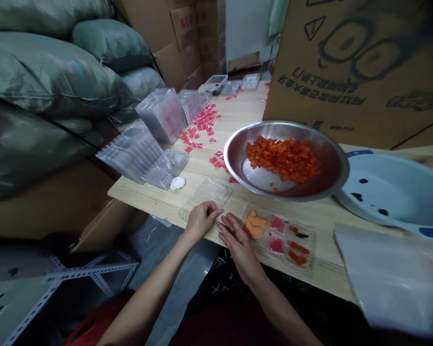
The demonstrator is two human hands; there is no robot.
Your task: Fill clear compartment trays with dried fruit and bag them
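My left hand [201, 218] rests at the near table edge with its fingers curled on the front rim of an open clear plastic tray [207, 193]. My right hand [236, 239] lies flat beside it, fingers stretched out, touching the left end of a filled clear tray [279, 236]. That tray holds orange pieces, red packets and small dark bits in separate pockets. Just behind stands a steel bowl [324, 180] with a heap of orange pieces [284, 159].
Stacks of empty clear trays [140, 154] [164, 115] stand at the left of the wooden table, with red packets [202, 126] scattered behind. A pale blue basin [389, 192] sits at right, a plastic sheet [393, 278] in front, a big cardboard box [357, 67] behind.
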